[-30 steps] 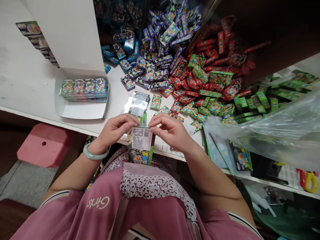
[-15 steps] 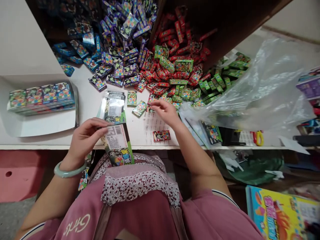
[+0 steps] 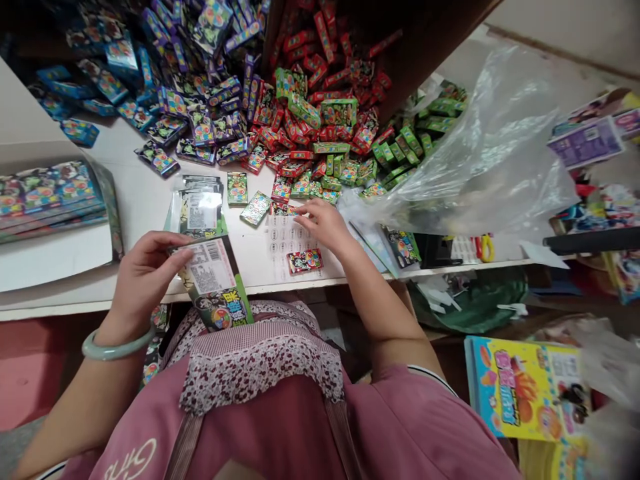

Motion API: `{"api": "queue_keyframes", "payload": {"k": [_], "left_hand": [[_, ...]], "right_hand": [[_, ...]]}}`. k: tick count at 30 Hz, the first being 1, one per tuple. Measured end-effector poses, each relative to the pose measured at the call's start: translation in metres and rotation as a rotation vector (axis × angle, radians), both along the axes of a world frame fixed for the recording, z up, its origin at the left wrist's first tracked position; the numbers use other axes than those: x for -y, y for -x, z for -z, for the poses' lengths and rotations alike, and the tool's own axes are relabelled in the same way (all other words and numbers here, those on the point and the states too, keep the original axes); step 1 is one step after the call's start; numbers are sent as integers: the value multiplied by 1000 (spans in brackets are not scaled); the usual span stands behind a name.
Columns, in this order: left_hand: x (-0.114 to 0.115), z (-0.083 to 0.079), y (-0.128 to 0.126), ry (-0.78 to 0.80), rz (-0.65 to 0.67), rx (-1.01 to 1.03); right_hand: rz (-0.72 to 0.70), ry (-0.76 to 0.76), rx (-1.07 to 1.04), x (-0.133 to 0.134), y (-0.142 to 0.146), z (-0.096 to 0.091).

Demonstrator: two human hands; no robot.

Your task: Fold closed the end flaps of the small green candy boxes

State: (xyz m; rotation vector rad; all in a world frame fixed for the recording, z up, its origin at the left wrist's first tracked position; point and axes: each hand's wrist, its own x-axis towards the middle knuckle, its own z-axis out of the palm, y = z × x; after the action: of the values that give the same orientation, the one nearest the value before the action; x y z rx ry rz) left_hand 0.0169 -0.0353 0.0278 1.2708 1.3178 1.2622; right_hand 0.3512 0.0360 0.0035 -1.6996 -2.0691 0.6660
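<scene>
packet [image 3: 219, 283] pinched in our left hand [image 3: 145, 270] over the worktop [image 3: 253, 260] edge, we are now steadying it one-handed, freeing our right hand [image 3: 324, 225], which is reaching over the label sheet [image 3: 277, 248], grip unclear.

Black-and-green packet [image 3: 218, 303], pale-green bangle [image 3: 119, 351]

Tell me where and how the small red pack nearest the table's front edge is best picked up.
Probably by its two long edges, pinched mid-length from above. The red pack lies flat, its long sides roughly in line with the front edge of the table, and its narrow width should suit a pinch. The right hand is the nearer one.
</scene>
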Motion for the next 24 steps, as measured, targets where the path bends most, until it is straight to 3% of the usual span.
{"api": "queue_keyframes", "payload": {"k": [8, 12, 15, 18, 21, 24], "left_hand": [[1, 0, -2, -7, -14, -21], [1, 3, -4, -64, -1, -83], [-1, 6, -10, -117, 35, -129], [-3, 10, -17, -187, 80, -151], [-2, 12, -21, -249, 102, -171], [-1, 12, -21, -284, 96, -190]], "right_hand": [[-26, 14, -51, -6, 28, 5], [-3, 139, -269, -1, 18, 4], [-2, 219, -529, 3, 20, -14], [-163, 230, -665, 8, 45, -46], [-400, 207, -664, 9, 82, -76], [-489, 203, -578, 5, 114, -86]]}}
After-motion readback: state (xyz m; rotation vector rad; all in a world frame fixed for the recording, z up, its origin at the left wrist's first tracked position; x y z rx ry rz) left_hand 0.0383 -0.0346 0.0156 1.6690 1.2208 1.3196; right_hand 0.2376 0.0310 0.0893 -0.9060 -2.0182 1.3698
